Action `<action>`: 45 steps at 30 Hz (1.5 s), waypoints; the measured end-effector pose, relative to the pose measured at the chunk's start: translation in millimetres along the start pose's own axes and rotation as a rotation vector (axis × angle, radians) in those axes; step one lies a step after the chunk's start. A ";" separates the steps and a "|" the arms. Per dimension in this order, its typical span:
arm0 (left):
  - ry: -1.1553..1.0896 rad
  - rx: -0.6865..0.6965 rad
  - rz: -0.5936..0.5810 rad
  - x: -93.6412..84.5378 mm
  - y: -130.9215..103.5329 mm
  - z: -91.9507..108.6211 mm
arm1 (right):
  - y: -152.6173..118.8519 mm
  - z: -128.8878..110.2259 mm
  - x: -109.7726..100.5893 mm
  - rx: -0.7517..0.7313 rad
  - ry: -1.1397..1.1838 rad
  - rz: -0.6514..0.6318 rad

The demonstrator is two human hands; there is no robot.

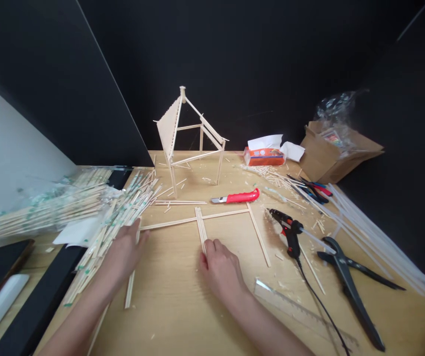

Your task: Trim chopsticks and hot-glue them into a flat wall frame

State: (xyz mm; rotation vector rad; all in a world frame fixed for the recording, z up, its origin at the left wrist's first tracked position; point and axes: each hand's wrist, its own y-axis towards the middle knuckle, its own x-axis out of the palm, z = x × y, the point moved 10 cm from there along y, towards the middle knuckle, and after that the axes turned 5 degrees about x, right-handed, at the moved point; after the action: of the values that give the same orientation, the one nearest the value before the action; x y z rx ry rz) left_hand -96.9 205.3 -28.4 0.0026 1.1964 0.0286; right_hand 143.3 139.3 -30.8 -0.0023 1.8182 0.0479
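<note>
My right hand (221,269) has its fingers closed on the lower end of a few wooden sticks (199,220) lying side by side. Their upper end crosses a long horizontal stick strip (227,214). At that strip's left end, my left hand (125,252) rests over the corner with fingers and thumb apart, touching a side strip (130,287) that runs toward me. Another side strip (259,235) angles down from the right end. Behind stands a stick house frame (196,158), its left roof slope covered. A red utility knife (236,197) lies between the two, blade out.
Bundles of sticks (60,205) cover the left side. To the right lie a glue gun (290,232) with its cord, black cutters (349,277), a clear ruler (290,304) and glue sticks (379,237). A tissue pack (266,155) and cardboard box (331,153) stand behind.
</note>
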 end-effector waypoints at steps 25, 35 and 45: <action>0.038 0.617 -0.034 66.2 -22.9 133.8 | -3.5 0.0 -2.3 -0.025 0.043 0.026; 0.017 0.626 -0.081 70.5 -25.4 128.9 | -2.8 0.1 0.2 -0.005 0.031 0.003; 0.041 0.547 0.074 17.3 -27.9 90.6 | -3.0 4.5 -13.7 -0.010 0.044 -0.045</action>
State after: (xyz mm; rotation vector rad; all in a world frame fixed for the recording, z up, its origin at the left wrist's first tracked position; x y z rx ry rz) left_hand -5.7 179.0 -11.8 0.5280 1.2130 -0.2349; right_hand 151.1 136.1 -18.8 -0.0519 1.8612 0.0246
